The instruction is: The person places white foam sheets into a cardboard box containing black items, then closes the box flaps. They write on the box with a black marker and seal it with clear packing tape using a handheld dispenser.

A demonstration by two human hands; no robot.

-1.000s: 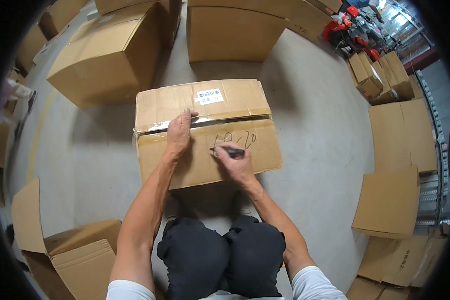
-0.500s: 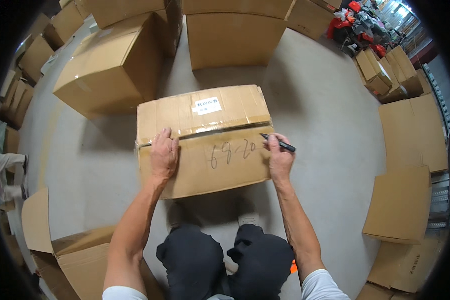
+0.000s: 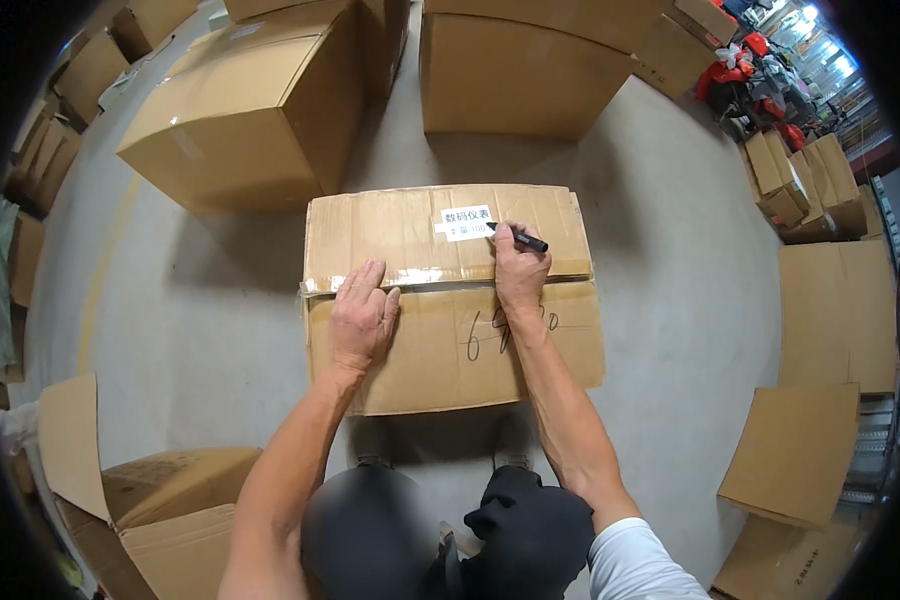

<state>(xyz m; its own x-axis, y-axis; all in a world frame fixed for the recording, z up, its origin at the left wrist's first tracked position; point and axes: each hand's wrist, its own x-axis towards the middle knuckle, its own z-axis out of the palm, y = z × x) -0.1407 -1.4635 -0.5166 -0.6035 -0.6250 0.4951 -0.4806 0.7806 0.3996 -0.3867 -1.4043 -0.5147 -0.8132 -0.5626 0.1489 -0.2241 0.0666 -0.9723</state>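
Observation:
A closed cardboard box [image 3: 410,225] stands on the floor in front of my legs, with a taped seam across its top. A white label [image 3: 465,230] with dark print is stuck on the far flap. Large handwritten marks cross the near flap, partly covered by my right forearm. My left hand [image 3: 365,318] lies on the box at the left of the seam, fingers stretched out, holding nothing. My right hand [image 3: 520,272] is closed round a black marker pen [image 3: 523,239]. The pen's tip is at the right edge of the label; whether it touches cannot be told.
Large brown cartons [image 3: 220,140] stand beyond the box on the grey floor [image 3: 670,300]. An open carton [image 3: 170,480] is at the near left. Flattened cardboard [image 3: 835,310] leans along the right side, with red and dark clutter [image 3: 760,85] behind it.
My right hand has carried the marker pen from the box's right edge up and left to the label. My left hand still rests on the box. The whole view has shifted slightly.

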